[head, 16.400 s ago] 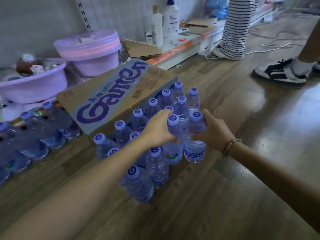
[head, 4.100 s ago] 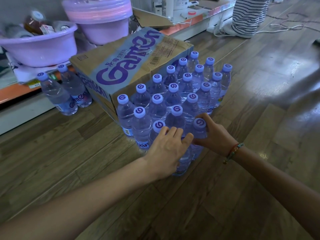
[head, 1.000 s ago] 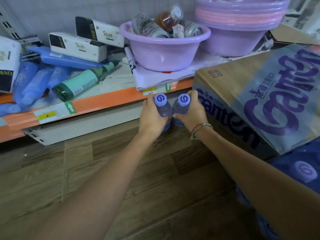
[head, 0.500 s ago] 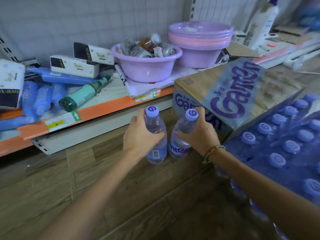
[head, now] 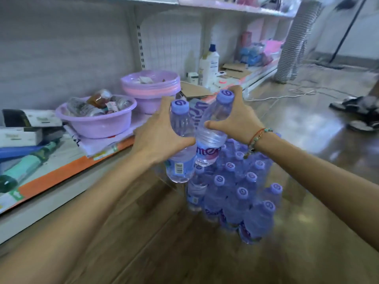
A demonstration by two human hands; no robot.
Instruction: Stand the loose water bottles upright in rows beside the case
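Hands [head: 162,138] around bottles [head: 181,152] (water inside)

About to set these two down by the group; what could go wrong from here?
1. The right hand holds its bottle tilted, so it may topple when set down.
2. The left hand's bottle hangs just above the tight standing bottles; a bump could knock several over.
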